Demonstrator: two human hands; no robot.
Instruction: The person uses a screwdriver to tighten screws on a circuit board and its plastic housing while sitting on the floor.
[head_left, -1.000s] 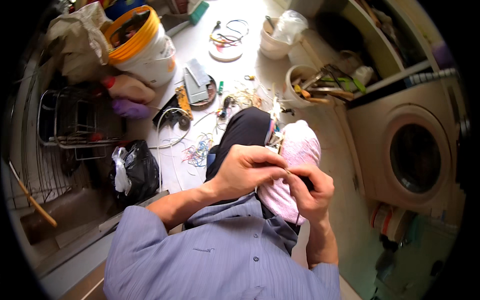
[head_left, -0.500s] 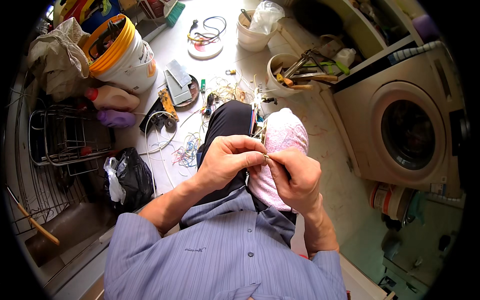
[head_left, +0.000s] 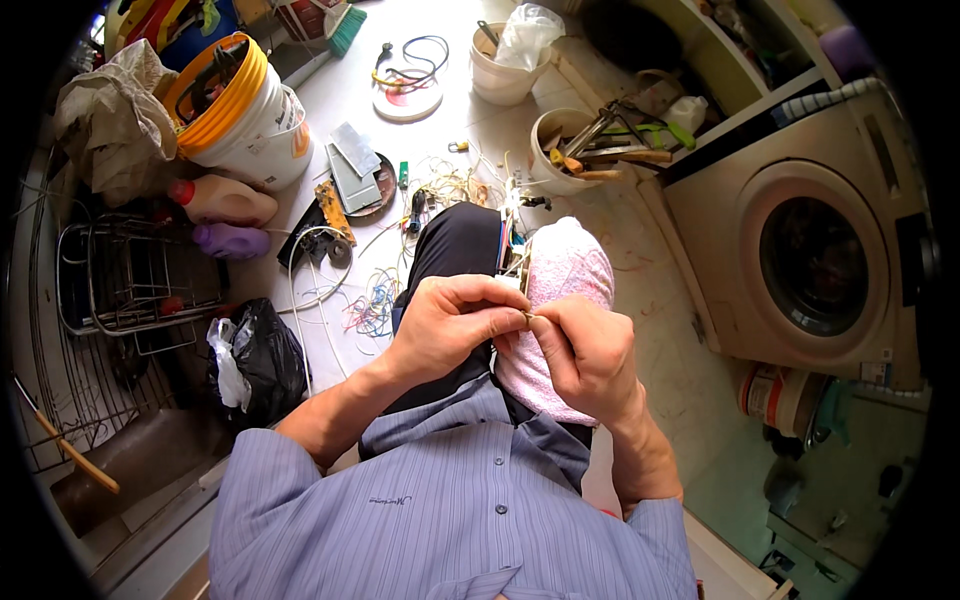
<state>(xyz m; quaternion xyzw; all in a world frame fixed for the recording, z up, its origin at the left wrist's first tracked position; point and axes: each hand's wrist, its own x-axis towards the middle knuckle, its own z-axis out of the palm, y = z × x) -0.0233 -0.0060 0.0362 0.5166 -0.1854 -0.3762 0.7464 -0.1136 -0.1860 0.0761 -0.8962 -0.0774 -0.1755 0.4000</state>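
My left hand (head_left: 455, 325) and my right hand (head_left: 585, 360) meet over my lap, thumbs and forefingers pinched on a small thin wire (head_left: 529, 317); its detail is too small to tell. Below them are my dark-trousered left leg (head_left: 445, 240) and a pink fluffy cloth (head_left: 570, 260) over the right knee. Between the knees stands a narrow piece of electronics with wires (head_left: 513, 262), partly hidden by the fingers. Beyond, tangled wires (head_left: 450, 185) and loose coloured wires (head_left: 370, 310) lie on the floor, near grey panels (head_left: 355, 165) on a round tray.
Left: a bucket (head_left: 245, 135), detergent bottles (head_left: 225, 240), a wire rack (head_left: 140, 320) and a black bag (head_left: 265, 365). Ahead: a cable coil (head_left: 410, 60), a bag-topped pail (head_left: 505, 75) and a tool bucket (head_left: 560, 130). Right: a washing machine (head_left: 780, 260) beside shelving (head_left: 745, 70).
The whole view has shifted left and up since a second ago. Both hands stay pinched together over my lap, with slight finger movement; little differs from half a second ago.
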